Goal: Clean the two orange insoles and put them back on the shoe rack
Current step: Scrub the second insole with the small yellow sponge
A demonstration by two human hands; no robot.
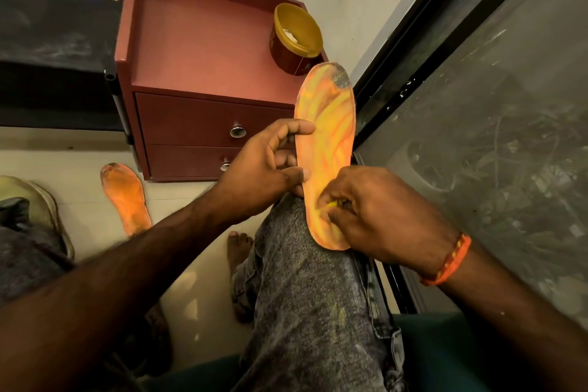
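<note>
One orange insole (327, 137) rests lengthwise on my right knee, its dark, soiled toe end pointing away from me. My left hand (267, 165) grips its left edge near the middle, thumb on top and fingers curled behind. My right hand (375, 216) presses down on the heel end with curled fingers pinching something small and yellow; what it is I cannot tell. The second orange insole (125, 197) lies flat on the floor to the left, dirty at its toe.
A red-brown two-drawer cabinet (203, 73) stands ahead with an open yellow-rimmed tub (296, 38) on its top. A dark shelf (54, 51) runs along the left. A dark-framed glass door (477, 105) is on the right. A shoe (41, 207) sits at the far left.
</note>
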